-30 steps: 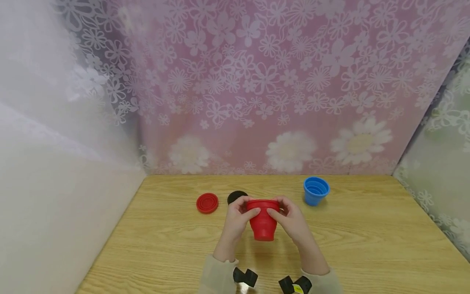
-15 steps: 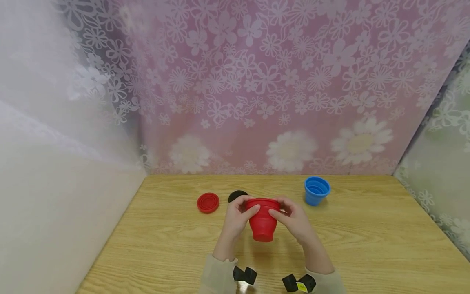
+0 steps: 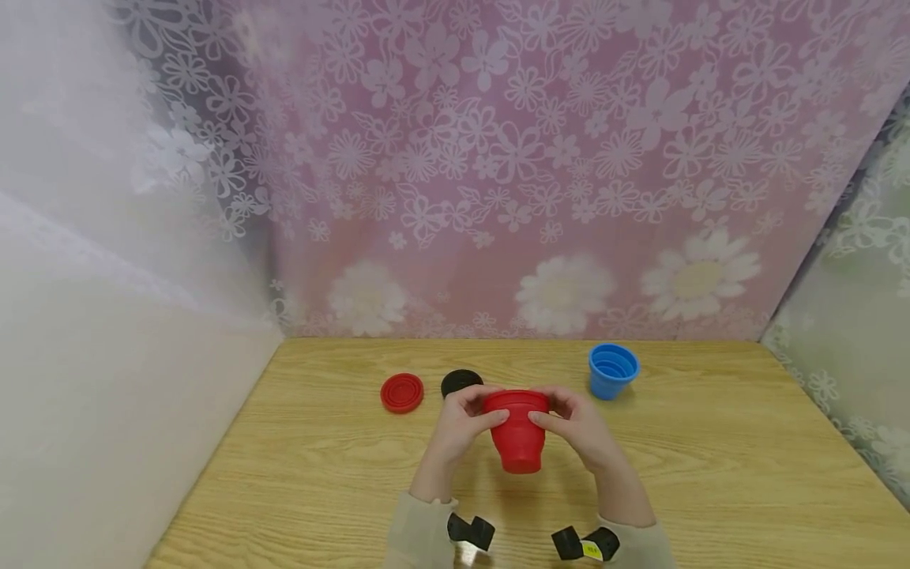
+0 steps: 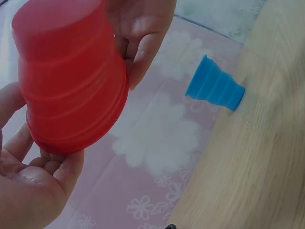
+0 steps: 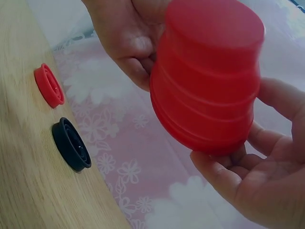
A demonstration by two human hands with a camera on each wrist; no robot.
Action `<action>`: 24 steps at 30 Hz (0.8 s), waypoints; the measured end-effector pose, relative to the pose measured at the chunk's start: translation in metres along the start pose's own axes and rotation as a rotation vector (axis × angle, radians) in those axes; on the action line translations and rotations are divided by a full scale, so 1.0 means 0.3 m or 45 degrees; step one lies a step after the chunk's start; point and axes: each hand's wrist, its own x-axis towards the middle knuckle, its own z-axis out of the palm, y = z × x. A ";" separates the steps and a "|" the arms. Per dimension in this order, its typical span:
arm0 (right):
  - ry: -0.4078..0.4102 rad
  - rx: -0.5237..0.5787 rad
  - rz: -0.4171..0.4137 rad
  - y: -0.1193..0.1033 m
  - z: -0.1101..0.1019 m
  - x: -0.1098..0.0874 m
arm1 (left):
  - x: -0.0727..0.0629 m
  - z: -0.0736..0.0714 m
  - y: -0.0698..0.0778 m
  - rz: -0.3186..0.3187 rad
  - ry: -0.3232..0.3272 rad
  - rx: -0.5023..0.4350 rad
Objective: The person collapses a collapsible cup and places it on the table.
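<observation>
A red collapsible cup (image 3: 520, 442), unfolded and ringed with folds, is held between both hands above the table. My left hand (image 3: 455, 431) grips its rim on the left, thumb on the near side and fingers behind. On the right my right hand (image 3: 583, 431) grips the rim the same way. Both wrist views show the cup's base and ridged wall, the red cup (image 4: 71, 81) in the left and the red cup (image 5: 207, 76) in the right. The cup's inside is hidden.
A flattened red collapsible cup (image 3: 402, 393) lies at the back left of the wooden table (image 3: 320, 474). Beside it, a flattened black one (image 3: 460, 380) is partly behind my left hand. An unfolded blue cup (image 3: 611, 371) stands at the back right. Flowered sheeting (image 3: 455, 197) borders the table.
Both hands, still gripping the red cup, have shifted slightly right and a little downward. The cup's lean has changed slightly. The other cups stay where they were.
</observation>
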 end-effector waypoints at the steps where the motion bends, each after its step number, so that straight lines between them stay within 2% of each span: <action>1: -0.013 -0.015 -0.007 0.002 -0.001 0.001 | 0.000 -0.002 0.000 0.002 0.007 0.006; 7: -0.063 -0.092 -0.034 0.003 -0.004 0.001 | -0.005 -0.006 0.007 0.011 0.026 0.040; 12: -0.072 -0.111 -0.044 -0.001 -0.003 0.000 | -0.007 -0.002 0.015 0.072 0.034 0.119; 15: -0.045 -0.141 -0.031 -0.005 0.001 -0.002 | -0.008 0.005 0.019 0.133 0.059 0.230; 19: 0.012 -0.199 -0.025 -0.010 0.008 0.000 | -0.007 0.017 0.024 0.196 0.140 0.364; 24: 0.094 -0.281 -0.066 -0.004 0.021 0.005 | -0.008 0.029 0.032 0.193 0.228 0.396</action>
